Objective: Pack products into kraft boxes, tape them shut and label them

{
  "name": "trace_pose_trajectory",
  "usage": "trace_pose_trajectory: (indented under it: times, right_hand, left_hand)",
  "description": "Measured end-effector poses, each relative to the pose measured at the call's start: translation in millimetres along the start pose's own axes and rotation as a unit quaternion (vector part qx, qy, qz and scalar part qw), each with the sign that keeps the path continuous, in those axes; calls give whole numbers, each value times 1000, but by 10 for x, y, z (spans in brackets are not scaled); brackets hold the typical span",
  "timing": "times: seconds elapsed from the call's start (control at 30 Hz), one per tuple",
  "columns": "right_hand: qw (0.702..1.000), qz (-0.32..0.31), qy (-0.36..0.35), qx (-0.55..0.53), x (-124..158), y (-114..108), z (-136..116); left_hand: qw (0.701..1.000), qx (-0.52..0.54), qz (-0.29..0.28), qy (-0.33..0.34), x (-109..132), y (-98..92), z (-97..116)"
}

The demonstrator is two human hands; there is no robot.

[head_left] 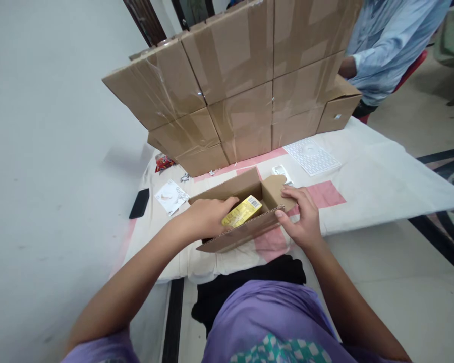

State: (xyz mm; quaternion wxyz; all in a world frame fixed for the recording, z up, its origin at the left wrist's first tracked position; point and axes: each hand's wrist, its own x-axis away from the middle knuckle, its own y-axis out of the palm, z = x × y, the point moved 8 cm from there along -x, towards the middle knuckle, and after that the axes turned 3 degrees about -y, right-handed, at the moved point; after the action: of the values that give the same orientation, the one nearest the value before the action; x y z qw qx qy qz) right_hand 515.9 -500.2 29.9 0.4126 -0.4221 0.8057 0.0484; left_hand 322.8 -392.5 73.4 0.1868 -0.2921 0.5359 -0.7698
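An open cardboard box point(245, 232) lies in front of me on the cloth-covered table. My left hand point(214, 217) reaches over its left end, gripping a small yellow box point(242, 212) with a barcode on its end. That yellow box is tilted, within the mouth of the cardboard box; the fingers beneath it are partly hidden. At the right end, my right hand point(300, 214) pinches the corner, its thumb on the near wall and its fingers on the raised end flap point(275, 189).
A taped cardboard partition point(242, 91) stands across the table. Before it lie a red packet point(163, 163), a printed leaflet point(171, 195), a black phone point(139, 203), a white item point(282, 174) and a patterned white sheet point(312, 155). Another person's sleeve point(382, 55) shows behind, at the right.
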Motion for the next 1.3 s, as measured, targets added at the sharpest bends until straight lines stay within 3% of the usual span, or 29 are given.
trace_pose_trajectory:
  times: [0.1, 0.27, 0.37, 0.43, 0.5, 0.53, 0.6, 0.63, 0.67, 0.77, 0.87, 0.93, 1.07, 1.17, 1.3]
  right_hand:
    - [1000, -3, 5, 1, -12, 12, 13]
    - [1000, -4, 0, -4, -79, 20, -46]
    - [1000, -13, -15, 16, -98, 39, -120]
    - [1000, 6, -11, 20, -69, 7, -134]
    - [1000, 27, 4, -7, -12, -30, -113]
    - [999, 24, 14, -29, 15, -28, -92]
    - [996, -20, 16, -80, 43, 39, -76]
    - [993, -57, 7, -101, 43, 95, -85]
    - [988, -98, -7, -116, 36, 157, -102]
    - [971, -196, -51, -124, 0, 310, -135]
    - [969, -202, -45, -133, -24, 348, -73]
    - [974, -171, -23, -147, 6, 337, -10]
    - [988, -72, 28, -131, 147, 307, 99]
    - [993, -19, 46, -109, 200, 322, 132]
    - [986, -68, 76, -130, 163, 498, 219]
  left_hand:
    - [1000, 19, -11, 22, -134, 38, 27]
    - [998, -30, 43, 36, -177, -87, 13]
    - [999, -40, 2, 37, -133, -48, -9]
    - [998, 20, 10, 59, 0, -87, -14]
    - [985, 127, 85, 75, 233, -189, -75]
    - [967, 190, 153, 78, 388, -245, -141]
    - [880, 316, 348, 65, 785, -295, -374]
    - [832, 358, 420, 54, 970, -213, -485]
    - [808, 382, 446, 43, 1078, -60, -556]
    - [840, 394, 368, 51, 1075, 474, -554]
    - [853, 378, 340, 120, 1064, 693, -490]
    - [859, 356, 352, 107, 1054, 696, -526]
    - [869, 316, 381, 8, 973, 596, -628]
    - [885, 280, 370, -19, 867, 538, -592]
    - [897, 301, 320, -41, 771, 483, -655]
